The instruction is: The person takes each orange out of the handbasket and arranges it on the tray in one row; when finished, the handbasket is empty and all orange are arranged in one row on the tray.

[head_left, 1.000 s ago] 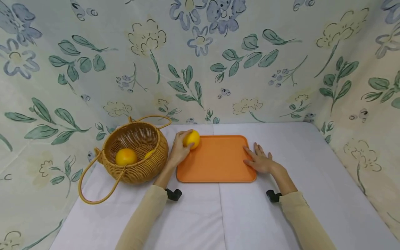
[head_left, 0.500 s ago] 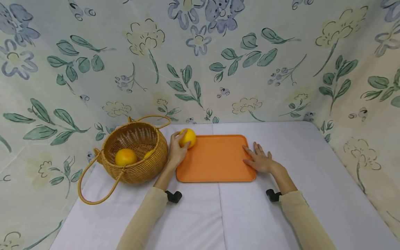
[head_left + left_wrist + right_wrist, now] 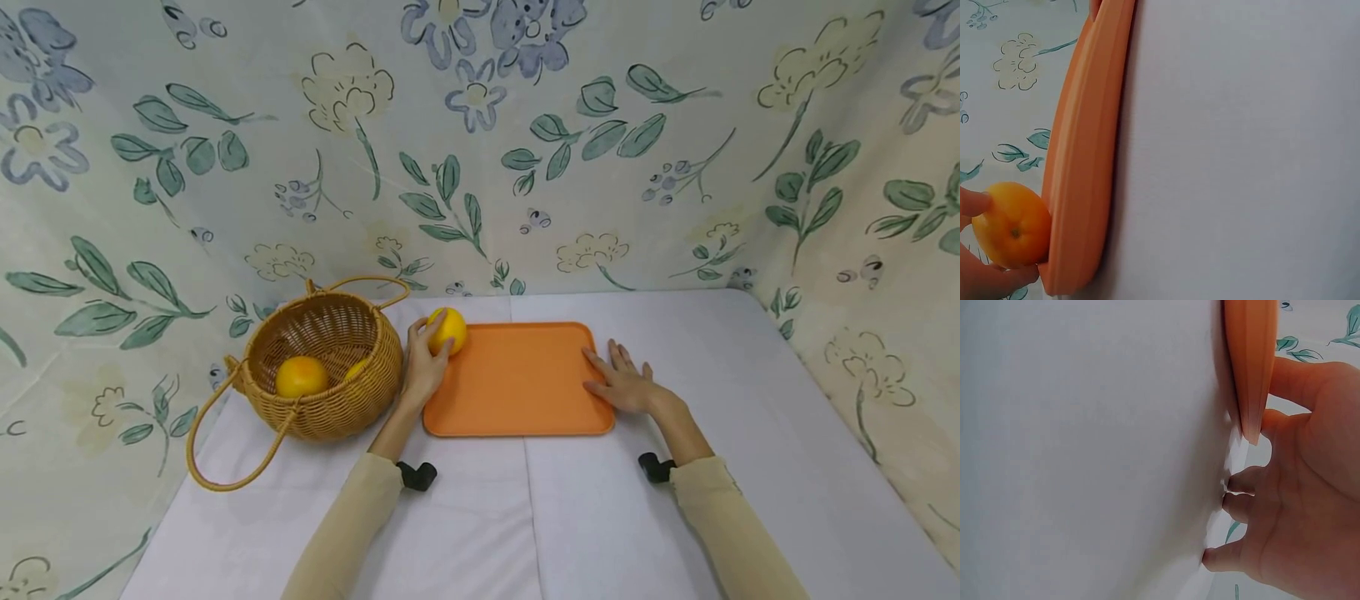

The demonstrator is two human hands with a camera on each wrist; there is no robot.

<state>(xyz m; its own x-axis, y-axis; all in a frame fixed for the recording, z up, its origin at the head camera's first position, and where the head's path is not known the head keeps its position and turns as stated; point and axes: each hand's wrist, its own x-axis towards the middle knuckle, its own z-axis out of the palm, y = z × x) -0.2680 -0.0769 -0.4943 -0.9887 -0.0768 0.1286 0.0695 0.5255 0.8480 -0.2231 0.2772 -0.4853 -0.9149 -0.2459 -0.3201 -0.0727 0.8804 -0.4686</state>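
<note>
My left hand [image 3: 426, 362] grips an orange [image 3: 447, 330] between thumb and fingers at the far left corner of the orange tray [image 3: 525, 379]. Seen from the left wrist, the orange [image 3: 1012, 225] sits against the tray's end, its stem spot showing; only part of the hand is in that view. My right hand [image 3: 626, 385] lies with fingers spread over the tray's right edge. In the right wrist view, the thumb and index finger of that hand [image 3: 1310, 469] touch the tray's rim [image 3: 1250, 369], while the other fingertips rest on the cloth.
A wicker basket [image 3: 386, 367] with raised handles stands left of the tray, close to my left forearm. It holds another orange [image 3: 302, 377] and a yellow fruit [image 3: 357, 369] mostly hidden by the rim. A floral curtain [image 3: 480, 167] hangs behind the white-covered table [image 3: 480, 517].
My left hand has shifted slightly left with the orange, from over the tray's far left part to its corner. The right hand and basket have stayed put.
</note>
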